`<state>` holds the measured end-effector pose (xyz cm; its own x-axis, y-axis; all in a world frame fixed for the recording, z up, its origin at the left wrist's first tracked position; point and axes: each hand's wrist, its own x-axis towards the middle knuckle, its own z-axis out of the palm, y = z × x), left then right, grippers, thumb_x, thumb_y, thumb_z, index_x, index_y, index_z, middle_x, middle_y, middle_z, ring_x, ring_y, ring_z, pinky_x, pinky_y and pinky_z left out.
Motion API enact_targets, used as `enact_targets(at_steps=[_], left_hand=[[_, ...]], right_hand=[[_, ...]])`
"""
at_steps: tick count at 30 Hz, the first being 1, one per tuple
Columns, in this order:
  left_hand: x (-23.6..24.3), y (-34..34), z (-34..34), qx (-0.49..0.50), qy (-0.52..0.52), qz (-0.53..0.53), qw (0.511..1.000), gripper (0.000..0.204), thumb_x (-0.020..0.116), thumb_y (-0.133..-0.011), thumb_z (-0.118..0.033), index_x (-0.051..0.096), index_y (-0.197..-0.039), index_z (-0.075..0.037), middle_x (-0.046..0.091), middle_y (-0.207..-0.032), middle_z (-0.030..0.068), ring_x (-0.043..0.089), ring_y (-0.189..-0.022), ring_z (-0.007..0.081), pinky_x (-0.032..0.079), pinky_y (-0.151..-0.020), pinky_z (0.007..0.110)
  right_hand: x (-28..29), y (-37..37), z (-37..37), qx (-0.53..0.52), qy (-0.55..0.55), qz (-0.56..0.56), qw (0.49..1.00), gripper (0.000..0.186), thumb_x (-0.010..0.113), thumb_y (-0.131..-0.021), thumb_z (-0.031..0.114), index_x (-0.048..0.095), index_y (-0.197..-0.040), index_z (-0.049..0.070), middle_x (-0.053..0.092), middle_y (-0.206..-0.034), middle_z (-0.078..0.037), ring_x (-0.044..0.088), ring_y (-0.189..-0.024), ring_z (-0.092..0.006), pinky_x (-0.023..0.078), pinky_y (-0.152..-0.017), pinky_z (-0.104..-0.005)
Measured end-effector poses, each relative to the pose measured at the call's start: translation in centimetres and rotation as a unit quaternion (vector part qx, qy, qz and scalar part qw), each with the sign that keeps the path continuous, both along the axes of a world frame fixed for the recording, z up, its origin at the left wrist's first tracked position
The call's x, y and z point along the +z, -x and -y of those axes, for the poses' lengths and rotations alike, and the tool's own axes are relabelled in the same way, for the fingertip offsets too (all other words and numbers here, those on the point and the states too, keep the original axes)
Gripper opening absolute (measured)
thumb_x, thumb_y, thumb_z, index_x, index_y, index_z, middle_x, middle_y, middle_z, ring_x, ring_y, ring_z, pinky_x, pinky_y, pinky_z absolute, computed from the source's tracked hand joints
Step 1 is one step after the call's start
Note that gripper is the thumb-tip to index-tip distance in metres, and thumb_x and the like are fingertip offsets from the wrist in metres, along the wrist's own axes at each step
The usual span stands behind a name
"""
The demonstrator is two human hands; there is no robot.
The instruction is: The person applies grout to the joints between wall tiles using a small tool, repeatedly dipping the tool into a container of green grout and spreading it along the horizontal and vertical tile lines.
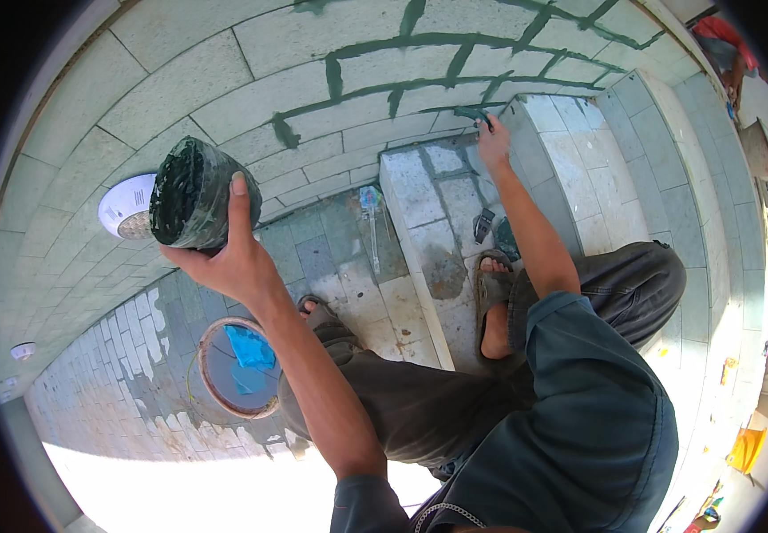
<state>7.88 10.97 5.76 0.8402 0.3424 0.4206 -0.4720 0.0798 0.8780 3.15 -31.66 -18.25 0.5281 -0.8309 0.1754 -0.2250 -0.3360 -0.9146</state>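
My left hand [240,255] grips a tub [190,194] of dark green paste, its rim smeared, held up at left. My right hand [492,144] is closed on a small green-coated tool [468,113] at the lower part of the pale tiled wall [286,40], just left of a step. Thick dark green lines of paste run along many joints in the upper right of that wall, while joints to the left are bare.
Tiled steps [570,160] rise at right. A dark object [483,224] lies by my foot. A round tub [209,364] with water and blue plastic stands on the lower floor. A white round fixture [126,204] is on the wall. A person in red [712,44] is at far upper right.
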Motion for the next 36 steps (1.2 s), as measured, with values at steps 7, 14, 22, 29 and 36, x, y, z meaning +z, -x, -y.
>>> enact_targets(at_steps=[7, 14, 22, 29, 36], left_hand=[[0.0, 0.1, 0.2, -0.002, 0.001, -0.004, 1.000, 0.071, 0.085, -0.074, -0.006, 0.043, -0.131, 0.002, 0.055, -0.124, 0.0162, 0.058, -0.111, 0.0235, 0.051, -0.095, 0.034], [0.0, 0.1, 0.9, -0.004, 0.009, -0.001, 1.000, 0.072, 0.085, -0.074, -0.007, 0.043, -0.132, 0.002, 0.055, -0.124, 0.0162, 0.058, -0.111, 0.0237, 0.051, -0.095, 0.034], [-0.3, 0.1, 1.3, -0.013, -0.008, -0.009, 1.000, 0.073, 0.085, -0.074, -0.007, 0.043, -0.132, 0.002, 0.055, -0.124, 0.0159, 0.059, -0.111, 0.0235, 0.051, -0.094, 0.034], [-0.1, 0.1, 0.8, -0.010, 0.001, -0.008, 1.000, 0.073, 0.085, -0.074, -0.007, 0.043, -0.132, 0.002, 0.054, -0.124, 0.0164, 0.059, -0.111, 0.0239, 0.052, -0.093, 0.033], [-0.1, 0.0, 0.3, -0.010, 0.006, 0.001, 1.000, 0.072, 0.085, -0.074, -0.006, 0.043, -0.132, 0.002, 0.054, -0.124, 0.0171, 0.058, -0.111, 0.0238, 0.053, -0.093, 0.033]], right_hand=[[-0.9, 1.0, -0.9, -0.259, 0.203, -0.006, 0.944, 0.026, 0.062, -0.090, 0.016, 0.065, -0.110, -0.001, 0.069, -0.084, -0.021, 0.065, -0.075, -0.0369, 0.048, -0.071, -0.0455], [1.2, -2.2, -7.6, -0.171, 0.062, 0.052, 0.982, 0.021, 0.064, -0.089, 0.014, 0.067, -0.105, 0.000, 0.067, -0.078, -0.018, 0.062, -0.068, -0.0297, 0.047, -0.065, -0.0397], [0.3, -1.2, -11.7, 0.119, -0.089, 0.002, 0.989, 0.025, 0.069, -0.089, 0.016, 0.067, -0.108, 0.001, 0.063, -0.071, -0.006, 0.055, -0.058, -0.0118, 0.044, -0.055, -0.0305], [2.4, -1.6, -6.8, 0.100, -0.122, -0.007, 0.987, 0.032, 0.068, -0.091, 0.018, 0.065, -0.119, 0.003, 0.061, -0.072, 0.001, 0.053, -0.058, -0.0072, 0.045, -0.052, -0.0266], [0.7, 0.7, -1.2, -0.133, -0.005, 0.041, 0.990, 0.021, 0.064, -0.092, 0.015, 0.067, -0.107, 0.000, 0.067, -0.077, -0.011, 0.062, -0.058, -0.0203, 0.048, -0.056, -0.0354]])
